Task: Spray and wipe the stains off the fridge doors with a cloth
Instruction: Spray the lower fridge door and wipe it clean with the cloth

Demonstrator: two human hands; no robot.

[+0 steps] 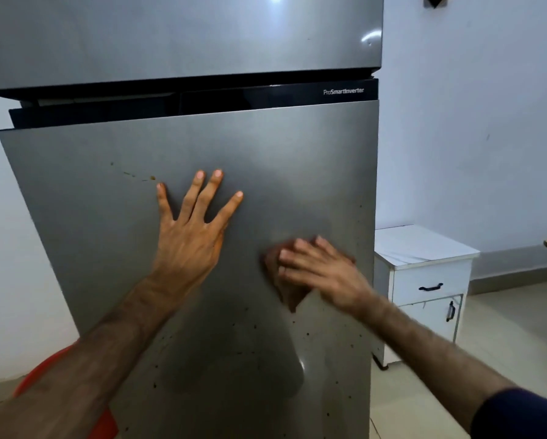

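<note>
Brown cloth (285,282) pressed flat on lower fridge door (107,217) under right hand (321,270), corner pointing down; left hand (190,236) splayed, fingers up.

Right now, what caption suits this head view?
Left hand braces the fridge door; right hand wipes with a cloth.

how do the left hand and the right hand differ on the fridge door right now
The left hand lies flat on the lower fridge door with fingers spread wide and nothing under it; the right hand presses a brown cloth against the door. The left hand looks sharp, the right hand motion-blurred. The left hand sits higher, near the brownish stains; the right hand sits lower, toward the door's right edge. Both have straight fingers against the same door.
</note>
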